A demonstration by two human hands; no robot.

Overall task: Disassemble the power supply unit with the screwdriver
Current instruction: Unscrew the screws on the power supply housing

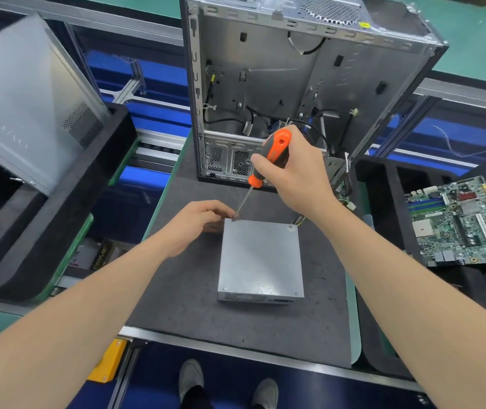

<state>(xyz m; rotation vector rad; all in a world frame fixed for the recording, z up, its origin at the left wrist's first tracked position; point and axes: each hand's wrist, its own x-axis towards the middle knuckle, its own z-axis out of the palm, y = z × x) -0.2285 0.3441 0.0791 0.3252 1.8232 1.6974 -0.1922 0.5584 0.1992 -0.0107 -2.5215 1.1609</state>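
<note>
A grey metal power supply unit (261, 258) lies flat on the dark mat (188, 290), with wires leaving its far right corner. My right hand (294, 175) grips the orange and black handle of a screwdriver (271, 156). Its shaft slants down and left, and the tip sits at the unit's far left top corner. My left hand (197, 222) rests against the unit's far left edge, fingers curled beside the screwdriver tip. Whether the fingers pinch anything is hidden.
An open, gutted computer case (294, 84) stands just behind the unit. A green motherboard (466, 222) lies in a black foam tray at the right. A grey case side panel (29, 98) leans in a black tray at the left. My shoes show below the bench edge.
</note>
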